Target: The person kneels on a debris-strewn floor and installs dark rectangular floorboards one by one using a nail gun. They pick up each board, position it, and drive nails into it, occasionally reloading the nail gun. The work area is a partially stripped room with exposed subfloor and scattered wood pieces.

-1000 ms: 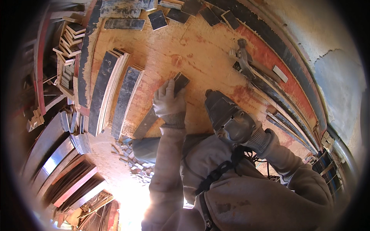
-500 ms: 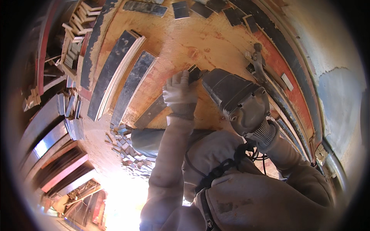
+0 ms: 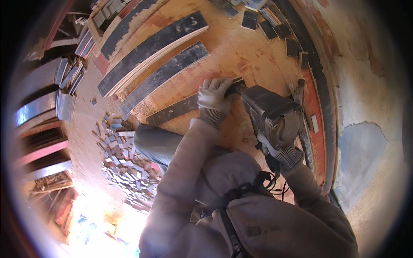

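Note:
My gloved left hand (image 3: 213, 96) presses down over a narrow dark plywood strip (image 3: 174, 108) on the dusty work surface, its fingers curled across the strip. The strip runs from lower left to upper right. My gloved right hand (image 3: 275, 149) grips a dark, boxy power tool (image 3: 271, 112) from its near end; the tool's body partly hides that hand. The tool's front stands right by the strip's far end, and whether they touch I cannot tell. The exact kind of tool does not show.
Wider dark boards (image 3: 157, 47) lie stacked beyond my left hand. Small black offcuts (image 3: 249, 20) sit at the far right. A hammer (image 3: 300, 92) rests right of the tool. Cut pieces (image 3: 124, 161) are heaped at left; a wall (image 3: 365, 146) stands at right.
My view has turned, so the boards and wall shift in the picture. Both hands keep their holds on the strip and the power tool, which remain close together.

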`<state>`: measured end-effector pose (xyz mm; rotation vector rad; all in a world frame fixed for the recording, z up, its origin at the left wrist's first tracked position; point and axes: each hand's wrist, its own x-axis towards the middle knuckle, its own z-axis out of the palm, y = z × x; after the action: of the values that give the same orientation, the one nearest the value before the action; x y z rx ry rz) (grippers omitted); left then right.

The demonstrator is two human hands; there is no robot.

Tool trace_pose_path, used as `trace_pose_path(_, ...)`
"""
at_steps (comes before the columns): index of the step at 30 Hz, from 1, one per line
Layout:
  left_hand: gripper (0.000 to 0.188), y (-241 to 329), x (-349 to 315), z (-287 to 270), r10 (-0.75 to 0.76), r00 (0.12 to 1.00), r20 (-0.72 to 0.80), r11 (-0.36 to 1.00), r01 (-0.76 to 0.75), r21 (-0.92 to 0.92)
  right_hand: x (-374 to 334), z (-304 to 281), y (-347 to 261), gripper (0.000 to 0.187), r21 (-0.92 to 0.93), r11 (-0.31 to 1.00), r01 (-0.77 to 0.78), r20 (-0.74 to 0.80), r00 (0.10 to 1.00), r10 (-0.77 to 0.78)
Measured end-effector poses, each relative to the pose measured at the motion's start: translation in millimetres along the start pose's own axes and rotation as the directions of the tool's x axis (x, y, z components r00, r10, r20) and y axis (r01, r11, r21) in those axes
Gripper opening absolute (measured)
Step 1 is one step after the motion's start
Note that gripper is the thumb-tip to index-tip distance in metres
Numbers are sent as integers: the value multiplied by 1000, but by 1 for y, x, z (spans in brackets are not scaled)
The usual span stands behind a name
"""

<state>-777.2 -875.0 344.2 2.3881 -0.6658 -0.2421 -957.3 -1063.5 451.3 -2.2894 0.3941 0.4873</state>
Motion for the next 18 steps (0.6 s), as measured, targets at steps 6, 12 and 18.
trace_pose_path(6, 70, -13, -2, -3, -14, 1000, -13, 984, 12, -179, -3, 8, 12, 36, 536, 638, -552, 440, 828, 347)
trace_pose_path(12, 66, -34, -22, -32, -71, 996, 45, 972, 59, 229, -21, 1, 4, 11, 742, 525, -417, 305, 907, 289)
trace_pose_path(18, 52, -40, -17, -50, 149, 974, 172, 909, -203, 365, -46, -15, -16, 35, 443, 757, -480, 139, 871, 470)
